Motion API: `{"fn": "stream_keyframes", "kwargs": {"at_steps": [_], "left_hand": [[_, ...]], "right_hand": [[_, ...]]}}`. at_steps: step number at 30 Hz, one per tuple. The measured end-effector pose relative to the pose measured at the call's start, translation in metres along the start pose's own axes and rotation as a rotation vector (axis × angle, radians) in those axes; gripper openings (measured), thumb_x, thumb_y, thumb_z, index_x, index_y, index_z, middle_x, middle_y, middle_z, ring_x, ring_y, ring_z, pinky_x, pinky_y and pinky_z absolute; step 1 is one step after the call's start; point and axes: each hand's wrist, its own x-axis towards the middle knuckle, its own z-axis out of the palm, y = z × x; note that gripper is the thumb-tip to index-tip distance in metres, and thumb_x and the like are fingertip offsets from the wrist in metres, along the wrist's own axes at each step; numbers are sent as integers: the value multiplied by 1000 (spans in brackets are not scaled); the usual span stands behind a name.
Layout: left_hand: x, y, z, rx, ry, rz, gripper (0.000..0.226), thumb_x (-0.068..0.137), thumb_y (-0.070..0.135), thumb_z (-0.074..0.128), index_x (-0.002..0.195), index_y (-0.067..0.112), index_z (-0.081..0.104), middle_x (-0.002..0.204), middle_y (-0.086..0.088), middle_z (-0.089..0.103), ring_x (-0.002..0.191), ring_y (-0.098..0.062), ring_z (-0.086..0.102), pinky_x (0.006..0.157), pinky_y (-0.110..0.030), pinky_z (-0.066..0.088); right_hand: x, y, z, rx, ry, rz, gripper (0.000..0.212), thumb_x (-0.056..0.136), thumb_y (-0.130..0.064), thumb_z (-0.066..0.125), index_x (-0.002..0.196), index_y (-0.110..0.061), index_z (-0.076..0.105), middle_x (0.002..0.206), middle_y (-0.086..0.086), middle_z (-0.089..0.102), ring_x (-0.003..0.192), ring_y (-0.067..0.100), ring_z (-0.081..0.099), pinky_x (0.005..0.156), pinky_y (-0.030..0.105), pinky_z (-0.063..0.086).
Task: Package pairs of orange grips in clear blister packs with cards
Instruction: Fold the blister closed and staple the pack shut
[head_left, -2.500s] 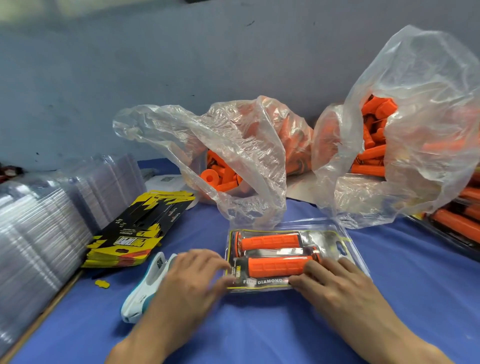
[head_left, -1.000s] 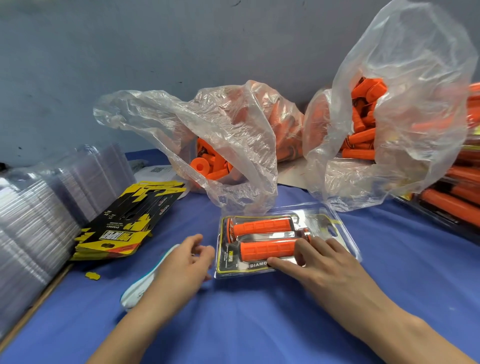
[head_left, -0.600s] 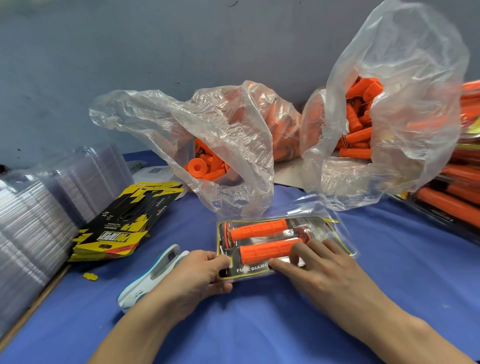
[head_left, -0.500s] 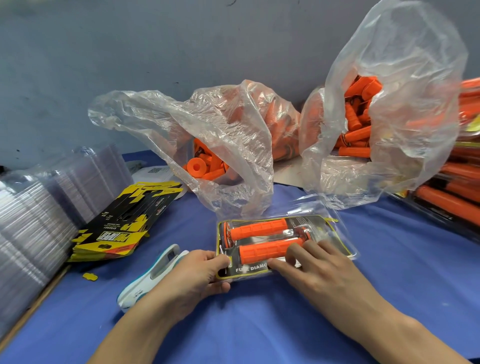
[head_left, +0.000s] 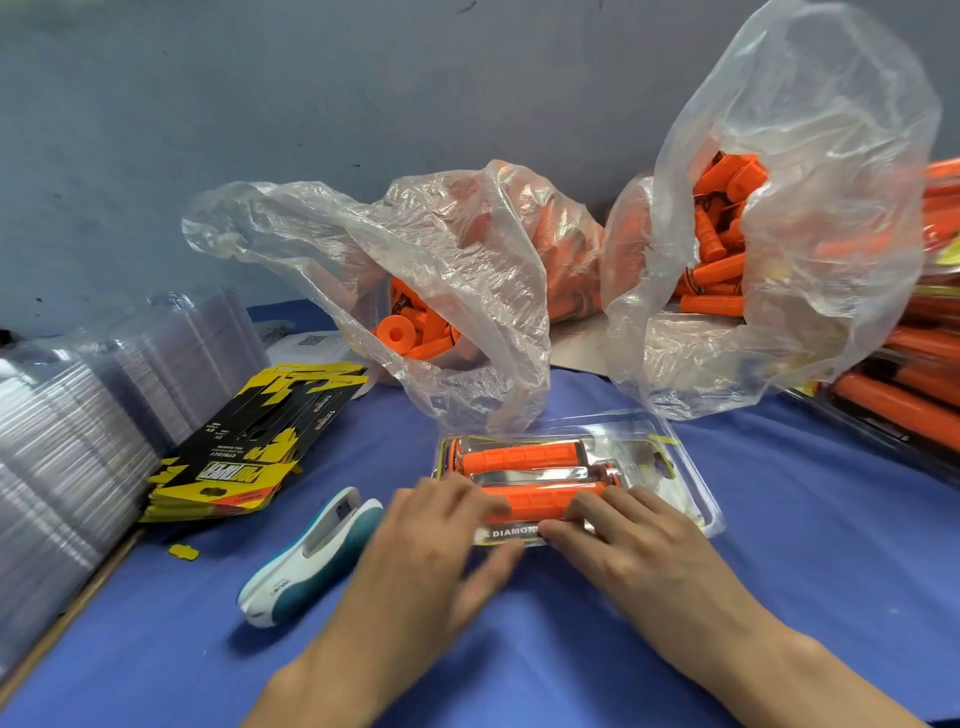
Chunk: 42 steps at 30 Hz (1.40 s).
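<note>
Fingers straight, clasping nothing, our left hand (head_left: 431, 540) and right hand (head_left: 641, 551) press flat on the near edge of the blister pack (head_left: 675, 467). It lies on the blue table (head_left: 805, 582), two orange grips (head_left: 519, 457) inside, just right of the stapler (head_left: 311, 561).

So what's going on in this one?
A person is pressing down on a clear blister pack that holds two orange grips and a printed card, flat on the blue table. The left hand lies on its left end, and the right hand is at the front edge. A stapler lies just left, beside a stack of cards. Bags of loose grips sit behind.
</note>
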Motion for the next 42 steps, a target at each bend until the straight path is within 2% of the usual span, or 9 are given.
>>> {"fn": "stream_keyframes", "kwargs": {"at_steps": [5,11,17,23,27,32,35,38,42], "left_hand": [[0,6,11,177,-61,117,14,84,23,73,92,28,63,86,8,56,75,-17,55,64,-30,43],[0,-4,2,180,2,129,15,94,29,55,81,26,61,79,9,57,69,-17,54,56,-32,44],[-3,-7,-5,157,-30,107,19,94,31,51,82,25,64,81,9,59,70,-18,56,57,-33,47],[-7,-7,2,117,-43,73,9,89,25,65,80,25,63,81,9,58,71,-18,55,58,-35,48],[-7,-15,-6,15,-127,53,18,94,44,54,87,29,62,90,16,58,83,-12,55,74,-31,45],[-11,-46,-25,171,-30,-397,43,93,53,46,110,17,63,101,-2,60,93,-29,57,78,-44,46],[-21,-67,-29,234,-370,-832,68,92,65,42,142,18,39,131,-7,46,124,-31,45,95,-45,41],[-28,-75,-31,182,-566,-841,63,86,73,41,131,29,39,124,3,45,122,-20,44,92,-37,44],[-25,-69,-42,41,-521,-848,53,82,75,47,105,27,52,102,9,59,98,-14,57,76,-34,47]], "right_hand": [[0,-1,0,-20,-6,-8,23,87,-10,53,93,-24,70,84,-4,60,69,19,56,60,31,47],[-7,3,-4,5,-26,-3,16,91,-10,58,94,-23,67,83,-3,55,70,20,53,61,32,48],[-15,11,-7,-40,5,51,9,93,-23,65,84,-23,64,81,-4,53,66,21,50,56,35,47],[-11,6,-2,-9,-30,21,19,88,-17,66,104,-28,66,85,-2,53,68,21,51,59,36,49],[-11,6,0,-3,-49,17,21,84,-20,68,101,-32,66,84,-4,50,70,19,48,57,33,45],[-11,6,0,36,-33,38,24,83,-20,70,103,-33,67,84,-4,50,68,20,50,57,33,47],[-10,6,-2,39,-35,49,22,84,-21,72,101,-33,68,83,-4,52,68,20,52,57,34,48],[-9,6,-5,32,-40,55,22,84,-17,67,99,-32,69,82,-3,53,68,21,54,57,35,50],[-7,5,-7,22,-43,49,27,86,-19,49,99,-31,70,82,-3,54,67,21,53,55,35,50]]}}
